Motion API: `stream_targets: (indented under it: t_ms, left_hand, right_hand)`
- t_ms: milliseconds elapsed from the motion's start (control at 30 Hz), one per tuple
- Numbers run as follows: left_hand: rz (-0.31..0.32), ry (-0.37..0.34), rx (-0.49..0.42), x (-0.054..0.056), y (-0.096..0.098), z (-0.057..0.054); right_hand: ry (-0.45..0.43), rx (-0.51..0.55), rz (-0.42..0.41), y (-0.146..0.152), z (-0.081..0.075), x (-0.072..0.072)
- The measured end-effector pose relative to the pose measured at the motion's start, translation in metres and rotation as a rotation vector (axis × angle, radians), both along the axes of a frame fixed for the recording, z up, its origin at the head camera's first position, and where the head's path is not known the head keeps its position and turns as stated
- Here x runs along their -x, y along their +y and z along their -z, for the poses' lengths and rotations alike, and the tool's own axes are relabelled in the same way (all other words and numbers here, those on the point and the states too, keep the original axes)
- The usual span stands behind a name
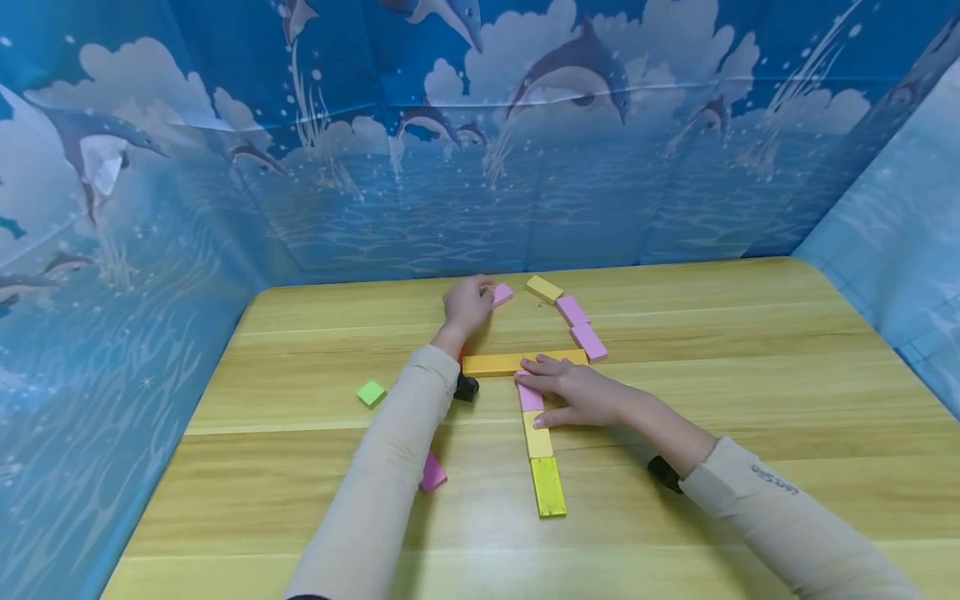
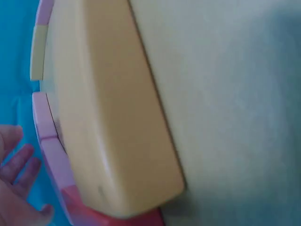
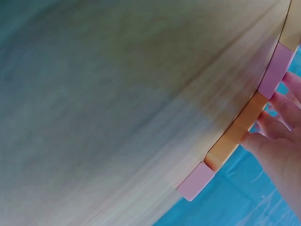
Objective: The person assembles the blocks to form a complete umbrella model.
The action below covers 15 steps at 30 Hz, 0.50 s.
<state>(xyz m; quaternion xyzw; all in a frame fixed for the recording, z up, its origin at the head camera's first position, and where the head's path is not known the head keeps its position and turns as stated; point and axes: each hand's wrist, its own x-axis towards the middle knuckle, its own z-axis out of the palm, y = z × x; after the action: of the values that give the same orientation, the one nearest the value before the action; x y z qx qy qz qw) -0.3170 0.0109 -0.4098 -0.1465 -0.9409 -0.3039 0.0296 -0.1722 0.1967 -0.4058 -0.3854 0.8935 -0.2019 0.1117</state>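
Note:
At the back of the table my left hand (image 1: 468, 305) is beside a pink block (image 1: 502, 294). In the left wrist view the left hand's fingers (image 2: 26, 176) are loosely bent and apart from the nearby pink blocks (image 2: 44, 115). My right hand (image 1: 581, 390) lies over a column of blocks, its fingertips at a pink block (image 1: 530, 395) and its thumb at a pale yellow block (image 1: 537, 435). A long orange block (image 1: 495, 365) lies crosswise above that column. A bright yellow-green block (image 1: 549, 487) forms the column's near end.
Right of centre, a yellow block (image 1: 544, 289) and two pink blocks, one of them the lower pink block (image 1: 588, 342), form a curve. A green block (image 1: 371, 393) and a magenta block (image 1: 432, 473) lie to the left. A dolphin-print curtain (image 1: 450, 217) stands behind the table.

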Motion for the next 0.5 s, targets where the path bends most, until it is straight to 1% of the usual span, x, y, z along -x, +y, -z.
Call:
stream_targets:
  t_ms: [67, 133, 200, 267, 300, 367, 500]
  left_hand:
    - [0.082, 0.046, 0.128, 0.0, 0.007, 0.0]
    - [0.175, 0.068, 0.27, -0.002, 0.016, 0.0]
    - [0.263, 0.064, 0.397, -0.006, 0.025, -0.001]
    - [0.329, 0.046, 0.498, -0.009, 0.033, -0.001]
    - [0.351, 0.03, 0.534, -0.011, 0.037, -0.002]
    - [0.369, 0.008, 0.591, -0.013, 0.043, -0.001]
    - [0.356, -0.028, 0.65, -0.015, 0.05, 0.002]
  right_hand:
    - [0.004, 0.001, -0.001, 0.0, 0.0, 0.0]
    - [0.004, 0.003, -0.003, 0.001, 0.0, 0.0]
    - [0.007, 0.003, -0.004, 0.001, 0.0, 0.0]
    - [0.007, 0.005, -0.003, 0.001, 0.0, 0.0]
    - [0.008, 0.006, -0.003, 0.001, 0.0, 0.0]
    - [0.006, 0.008, -0.004, 0.001, 0.0, 0.001]
    - [-0.008, 0.009, -0.005, 0.001, 0.001, 0.001]
